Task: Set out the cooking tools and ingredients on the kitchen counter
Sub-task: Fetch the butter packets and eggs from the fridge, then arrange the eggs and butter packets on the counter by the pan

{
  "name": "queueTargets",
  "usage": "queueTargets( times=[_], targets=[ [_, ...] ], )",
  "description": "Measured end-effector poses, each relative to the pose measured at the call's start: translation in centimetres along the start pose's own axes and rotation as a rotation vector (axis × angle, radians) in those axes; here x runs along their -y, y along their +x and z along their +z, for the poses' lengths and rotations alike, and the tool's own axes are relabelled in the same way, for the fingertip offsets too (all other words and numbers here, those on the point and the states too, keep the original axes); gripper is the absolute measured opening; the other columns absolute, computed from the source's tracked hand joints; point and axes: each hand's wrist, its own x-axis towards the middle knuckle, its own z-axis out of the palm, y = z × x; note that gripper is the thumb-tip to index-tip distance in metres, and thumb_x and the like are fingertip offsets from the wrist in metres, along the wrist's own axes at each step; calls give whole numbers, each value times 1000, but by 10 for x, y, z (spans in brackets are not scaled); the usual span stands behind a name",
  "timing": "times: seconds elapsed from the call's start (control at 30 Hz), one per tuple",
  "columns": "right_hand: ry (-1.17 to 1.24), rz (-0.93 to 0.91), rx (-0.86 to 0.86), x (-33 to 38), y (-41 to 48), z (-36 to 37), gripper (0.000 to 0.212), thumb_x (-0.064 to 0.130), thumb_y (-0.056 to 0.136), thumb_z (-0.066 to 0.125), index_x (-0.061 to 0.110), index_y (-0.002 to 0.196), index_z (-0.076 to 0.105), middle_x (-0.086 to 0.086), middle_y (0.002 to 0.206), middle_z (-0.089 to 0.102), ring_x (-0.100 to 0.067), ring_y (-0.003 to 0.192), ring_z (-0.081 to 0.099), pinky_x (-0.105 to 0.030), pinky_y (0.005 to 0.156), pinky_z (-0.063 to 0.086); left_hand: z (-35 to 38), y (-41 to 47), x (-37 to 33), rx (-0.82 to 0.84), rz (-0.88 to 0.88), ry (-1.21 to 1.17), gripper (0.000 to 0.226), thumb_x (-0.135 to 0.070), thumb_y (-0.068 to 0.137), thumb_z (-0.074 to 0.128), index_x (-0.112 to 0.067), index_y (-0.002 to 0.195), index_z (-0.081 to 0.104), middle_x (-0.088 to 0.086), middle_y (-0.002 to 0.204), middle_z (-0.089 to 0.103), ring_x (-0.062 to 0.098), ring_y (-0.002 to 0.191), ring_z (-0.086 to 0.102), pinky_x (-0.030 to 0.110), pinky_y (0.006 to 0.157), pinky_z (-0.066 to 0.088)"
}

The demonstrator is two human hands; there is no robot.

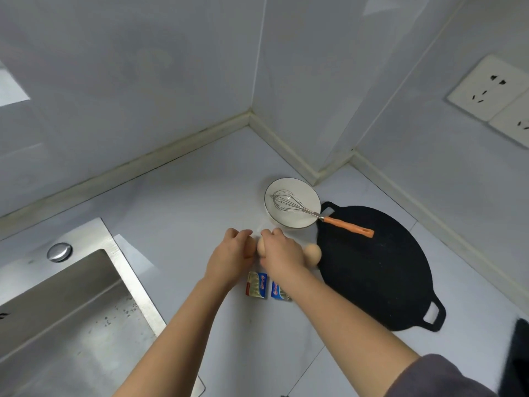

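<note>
My left hand (229,260) curls round a brown egg (249,249) low over the pale counter (177,202). Right beside it my right hand (282,255) curls over a second egg (261,247); the two eggs almost touch. A third egg (313,254) lies on the counter against the edge of a black flat griddle pan (375,270). Two small blue butter packets (257,285) (279,290) lie just below my hands, the right one partly hidden by my forearm. A white bowl (292,206) behind holds a wire whisk (289,203) whose orange handle rests over the pan.
A steel sink (65,308) with a round plug (59,251) fills the lower left. Tiled walls meet in a corner behind the bowl. White wall sockets (486,88) sit at the upper right. A dark object (518,356) shows at the right edge.
</note>
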Motion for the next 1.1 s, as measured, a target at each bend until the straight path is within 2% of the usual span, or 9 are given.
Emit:
queueTargets(
  times=[0.1, 0.23, 0.37, 0.5, 0.6, 0.7, 0.83, 0.97, 1.1],
  targets=[
    [46, -1, -24, -6, -8, -1, 45, 21, 90, 59, 17, 131, 40, -10, 126, 47, -33, 108, 58, -36, 76, 42, -3, -5, -5, 20, -31, 1, 55, -22, 87, 58, -18, 140, 43, 9, 128, 48, 31, 101, 60, 37, 80, 50],
    [155, -17, -97, -22, -36, -1, 63, 26, 88, 64, 24, 141, 30, -4, 136, 41, -30, 107, 57, -38, 82, 49, -9, -23, -10, -14, -70, -19, 64, -23, 87, 62, -15, 144, 33, 9, 139, 38, 33, 104, 58, 40, 78, 49],
    [290, 5, -230, -38, -85, -2, 53, 30, 90, 62, 29, 137, 37, 5, 133, 43, -23, 107, 57, -37, 78, 51, -15, -57, -19, -104, -42, -71, 79, -21, 81, 69, -23, 147, 25, 2, 138, 33, 24, 97, 59, 31, 68, 46],
    [506, 68, -365, -59, -153, 4, 43, 29, 91, 58, 30, 133, 48, 8, 127, 50, -18, 100, 60, -35, 78, 50, -12, -119, -52, -143, 61, -146, 63, -22, 84, 68, -24, 139, 37, -3, 130, 41, 16, 92, 58, 32, 71, 50],
    [710, 90, -475, -75, -203, 15, 37, 22, 90, 60, 28, 126, 55, 12, 115, 56, -9, 79, 59, -33, 75, 54, -1, -168, -74, -164, 145, -206, 52, -21, 83, 70, -21, 131, 48, -5, 121, 49, 11, 90, 57, 23, 73, 45],
    [930, 105, -583, -89, -271, 29, 32, 14, 91, 61, 24, 121, 60, 11, 112, 60, -6, 84, 60, -19, 73, 54, 11, -231, -98, -182, 200, -273, 42, -18, 83, 70, -22, 122, 54, -8, 118, 53, 6, 88, 57, 19, 70, 43],
    [1088, 74, -723, -102, -369, 52, 25, 12, 92, 60, 23, 115, 62, 11, 110, 63, -1, 93, 58, -8, 72, 47, 25, -327, -133, -215, 275, -391, 31, -14, 86, 67, -31, 110, 58, -15, 112, 58, 0, 89, 59, 15, 67, 46],
    [1132, 79, -871, -108, -448, 62, 22, 14, 92, 58, 22, 112, 63, 13, 106, 64, 0, 94, 57, -6, 74, 44, 23, -396, -169, -196, 460, -434, 27, -11, 85, 66, -31, 104, 60, -17, 107, 60, 5, 89, 60, 15, 66, 46],
    [1165, 93, -1003, -110, -530, 62, 20, 11, 91, 59, 24, 105, 65, 14, 100, 66, -2, 91, 59, -11, 74, 47, 22, -454, -201, -157, 616, -419, 26, -13, 85, 64, -32, 103, 59, -18, 105, 61, 6, 89, 60, 13, 68, 45]
  ],
)
